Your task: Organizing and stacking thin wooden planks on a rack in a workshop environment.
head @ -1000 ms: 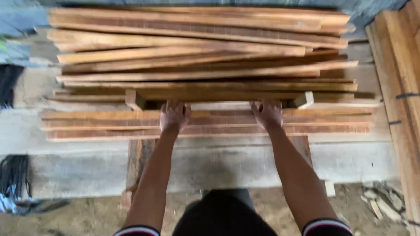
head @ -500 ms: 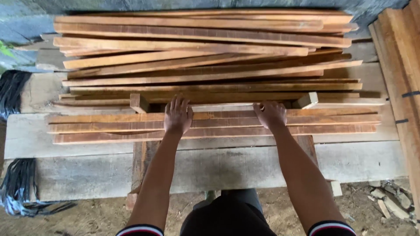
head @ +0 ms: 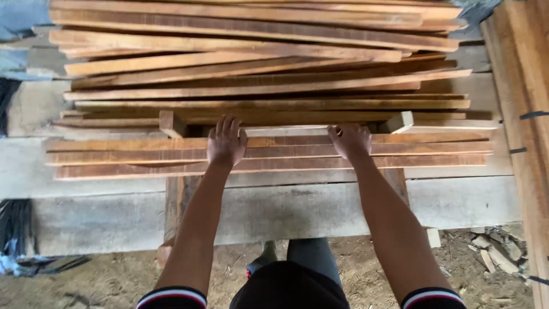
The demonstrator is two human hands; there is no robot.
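Both arms reach forward over a rough grey plank surface (head: 343,212). The left hand (head: 226,143) lies flat with its fingers (head: 227,127) spread open, palm pressing down on the near row of reddish wooden slats (head: 114,155), which lie side by side along the surface's far half. The right hand (head: 350,141) rests on the same row, fingers curled loosely over the far edge of the slats; whether it actually grips one cannot be told. Pressing from two well-apart spots keeps the long thin strips level. Just beyond the hands, a loose pile of slats (head: 257,63) rests on two short cross blocks (head: 169,124), which lift it off the surface. More planks (head: 523,86) lean at the right
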